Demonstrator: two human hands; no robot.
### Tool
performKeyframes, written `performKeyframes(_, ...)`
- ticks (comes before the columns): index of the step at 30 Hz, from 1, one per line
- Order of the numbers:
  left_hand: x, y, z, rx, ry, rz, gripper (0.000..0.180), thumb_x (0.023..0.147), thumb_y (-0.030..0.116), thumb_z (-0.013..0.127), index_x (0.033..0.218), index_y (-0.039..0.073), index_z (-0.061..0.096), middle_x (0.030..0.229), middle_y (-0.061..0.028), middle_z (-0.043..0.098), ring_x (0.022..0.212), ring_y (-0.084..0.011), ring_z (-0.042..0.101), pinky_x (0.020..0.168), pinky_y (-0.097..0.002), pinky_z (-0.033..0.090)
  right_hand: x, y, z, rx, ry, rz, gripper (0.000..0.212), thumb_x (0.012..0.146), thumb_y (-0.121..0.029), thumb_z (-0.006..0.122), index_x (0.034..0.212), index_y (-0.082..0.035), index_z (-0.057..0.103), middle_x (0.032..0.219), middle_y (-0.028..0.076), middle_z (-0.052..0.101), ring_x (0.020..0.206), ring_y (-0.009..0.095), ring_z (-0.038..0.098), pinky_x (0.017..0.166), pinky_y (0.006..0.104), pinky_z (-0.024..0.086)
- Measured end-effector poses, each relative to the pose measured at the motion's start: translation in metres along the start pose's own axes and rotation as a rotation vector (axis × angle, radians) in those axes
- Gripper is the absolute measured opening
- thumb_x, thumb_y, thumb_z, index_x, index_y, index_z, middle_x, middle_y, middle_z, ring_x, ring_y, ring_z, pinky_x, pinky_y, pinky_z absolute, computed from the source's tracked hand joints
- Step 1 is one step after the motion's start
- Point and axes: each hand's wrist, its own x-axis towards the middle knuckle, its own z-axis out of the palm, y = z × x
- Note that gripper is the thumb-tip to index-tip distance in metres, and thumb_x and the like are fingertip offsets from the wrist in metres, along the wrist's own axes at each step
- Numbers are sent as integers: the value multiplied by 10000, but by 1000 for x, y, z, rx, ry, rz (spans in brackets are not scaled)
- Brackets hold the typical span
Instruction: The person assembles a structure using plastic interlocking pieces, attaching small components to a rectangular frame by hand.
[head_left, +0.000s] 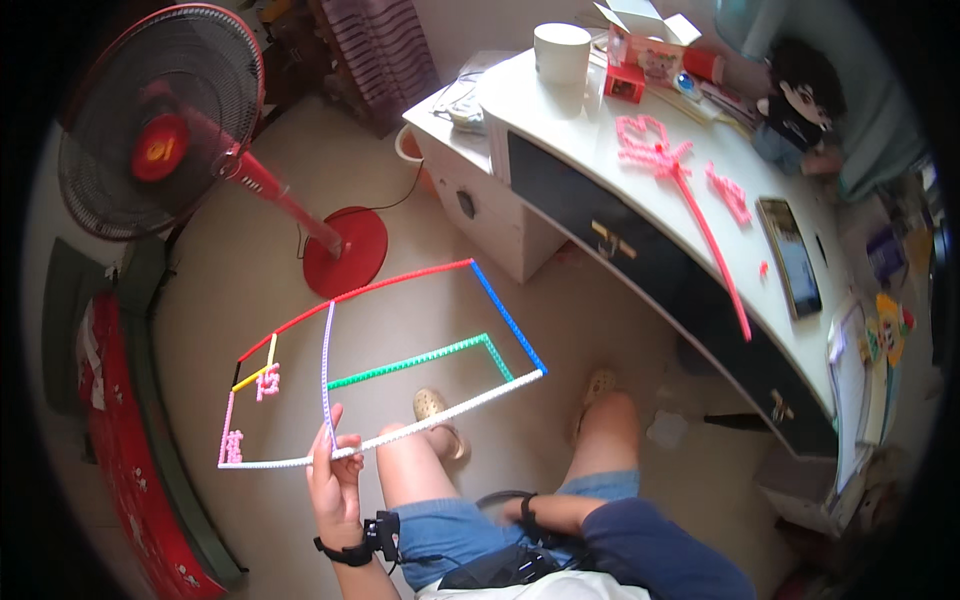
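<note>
My left hand (336, 482) grips a flat, open frame of thin beaded strips by its white lower edge (455, 412), where a purple crossbar (328, 370) meets it. The frame is held up, tilted, above the floor. Its upper edge is red (400, 280) and its right edge blue (508, 316). A green strip (410, 365) makes an inner corner, and a yellow strip (256, 377) sits at the left with small pink bead pieces (268, 382). My right hand (514, 508) rests low near my lap, its fingers hidden, and what it touches cannot be made out.
A red standing fan (345, 250) is at the left. On the white desk (590, 125) at the right lie a pink beaded flower-shaped piece on a stem (710, 240), a phone (790, 258) and a white cup (562, 55). A doll (800, 90) sits further back.
</note>
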Motion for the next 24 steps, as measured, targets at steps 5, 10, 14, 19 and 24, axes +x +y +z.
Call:
performKeyframes(5,-11,0,25,-8,-17,-79,492,977,252,467,1370,-33,387,865,-116,670,690,-119,617,616,-208,502,-17,14,9,39,-86,-61,254,786,-122,565,999,-78,696,938,87,694,783,225,637,689,382,502)
performKeyframes(10,-27,10,40,10,-130,-103,524,984,284,455,1393,-27,350,893,-146,672,712,-147,632,662,-238,517,-55,37,-72,-171,-149,-1,291,767,-88,568,1030,-84,693,973,89,697,801,228,650,675,387,514)
performKeyframes(14,-35,21,43,5,-205,-46,521,985,292,443,1392,-24,359,901,-131,673,760,-141,634,669,-244,512,-87,41,-141,-377,-126,61,327,752,-62,570,1054,-90,690,1001,91,699,816,231,660,663,390,524)
performKeyframes(19,-34,39,38,-70,-171,125,524,980,310,446,1384,-19,385,906,-75,677,819,-120,638,638,-218,480,-145,29,-204,177,529,-410,315,787,-55,546,1076,-48,672,1049,99,686,869,212,648,727,343,523)
performKeyframes(24,-42,45,62,-19,-290,192,542,972,311,489,1392,-10,373,945,-92,681,732,-70,597,578,-174,460,-341,-64,-221,544,541,-740,324,891,-125,563,1180,22,567,1154,137,634,1065,202,602,919,318,463)
